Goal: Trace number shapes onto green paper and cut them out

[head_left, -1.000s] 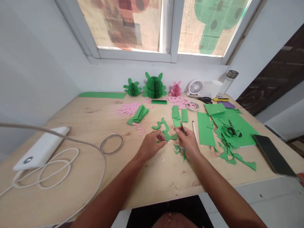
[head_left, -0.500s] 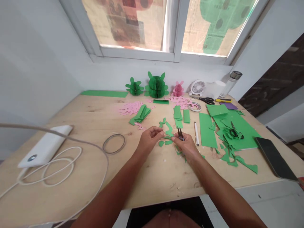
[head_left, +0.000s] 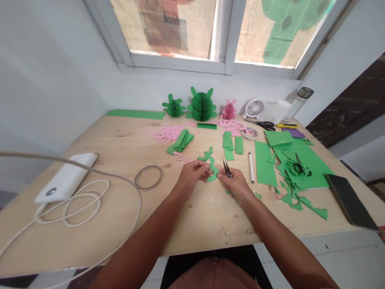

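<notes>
Both hands are over the middle of the wooden table. My left hand (head_left: 192, 176) is closed in a pinch at the left edge of a curved green paper cutout (head_left: 213, 170). My right hand (head_left: 236, 182) holds small dark scissors (head_left: 227, 170), their blades pointing away from me. Its thumb and fingertip touch the right edge of the same cutout; the scissors' handles are mostly hidden in the hand. Just beyond my left fingers lies another wavy green paper strip (head_left: 207, 154). Small green scraps lie partly under my right hand.
Folded green strips (head_left: 181, 141) and pink paper cutouts (head_left: 168, 133) lie farther back. A white pen (head_left: 251, 167), green sheets (head_left: 265, 162), a scrap pile (head_left: 296, 170) and a phone (head_left: 350, 200) are to the right. At left are a power bank (head_left: 66, 176), its cable and a ring (head_left: 148, 177).
My left hand has moved in beside the right hand and now pinches the curved green cutout. Loose green pieces between the hands have shifted. The camera view has moved slightly.
</notes>
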